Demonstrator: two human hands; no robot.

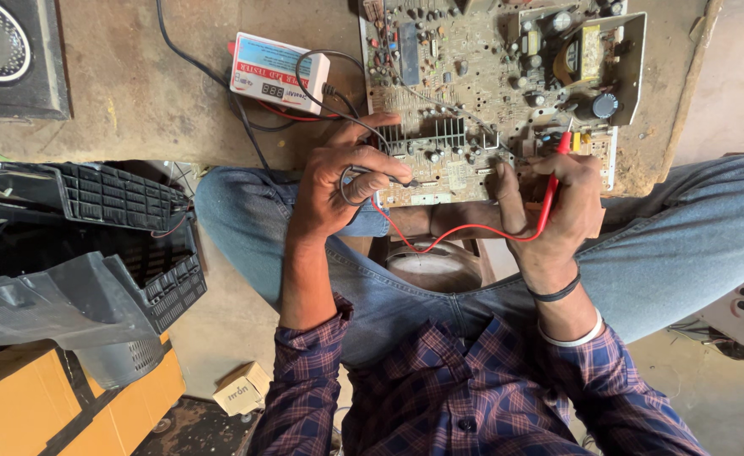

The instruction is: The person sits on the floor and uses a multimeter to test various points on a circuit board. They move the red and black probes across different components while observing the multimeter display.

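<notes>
A large beige circuit board [473, 76] crowded with components lies on the brown workbench in front of me. My left hand [338, 181] pinches a black test probe [393, 176] against the board's near edge, beside a black finned heatsink [427, 135]. My right hand [557, 203] holds a red test probe [553, 181] with its tip touching the board's lower right corner. A red lead [439, 241] loops between the two hands. Both leads run back to a small white tester box [277, 74] with a digital display, left of the board.
A black vented plastic housing [93, 253] and grey casing sit at the left. A speaker box [9, 51] occupies the top left corner. A small cardboard box [241, 388] lies on the floor, near yellow-brown crates [59, 405]. My jeans-clad knees flank a stool.
</notes>
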